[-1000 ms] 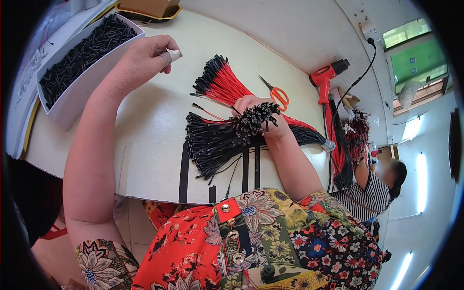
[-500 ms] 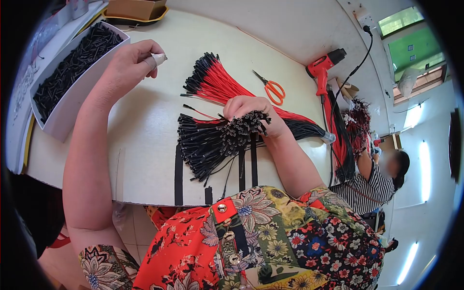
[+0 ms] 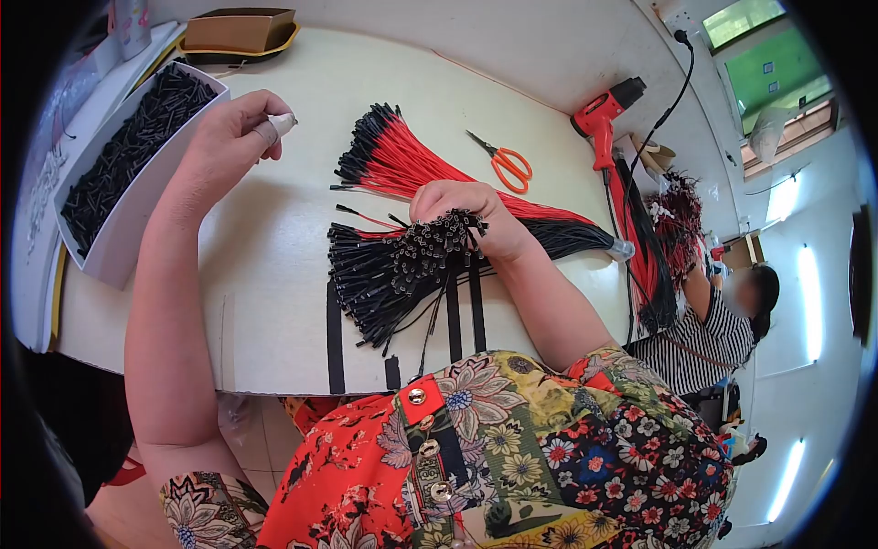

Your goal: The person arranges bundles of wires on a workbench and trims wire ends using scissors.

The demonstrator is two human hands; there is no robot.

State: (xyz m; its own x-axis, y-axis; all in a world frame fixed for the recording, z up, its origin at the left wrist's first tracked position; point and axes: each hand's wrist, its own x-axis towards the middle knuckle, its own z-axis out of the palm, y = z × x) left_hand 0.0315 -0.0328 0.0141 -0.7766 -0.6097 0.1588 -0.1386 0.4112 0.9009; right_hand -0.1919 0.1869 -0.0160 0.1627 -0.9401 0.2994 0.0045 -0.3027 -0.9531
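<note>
My right hand [image 3: 466, 215] is closed round a thick bundle of black wires [image 3: 366, 279]. Their black-sleeved tips [image 3: 430, 252] fan out toward me and to the left. Just behind lies a bundle of red wires [image 3: 402, 156] with black ends, partly covered by that hand. My left hand [image 3: 233, 133] is raised beside the long white box [image 3: 151, 201], its fingers curled together. A white wrapping or cover [image 3: 282, 123] shows at its fingertips; anything pinched there is too small to make out. Short black tubes [image 3: 137, 142] fill the box.
Orange-handled scissors [image 3: 503, 163] lie behind the wires. A red heat gun [image 3: 604, 119] stands at the back right, near more red and black wires [image 3: 631, 238]. A brown box in a yellow tray [image 3: 240, 35] is at the back left. A co-worker [image 3: 700, 339] sits to the right.
The whole view has shifted slightly. My left hand remains curled by the white box, and my right hand keeps its hold on the black wires.
</note>
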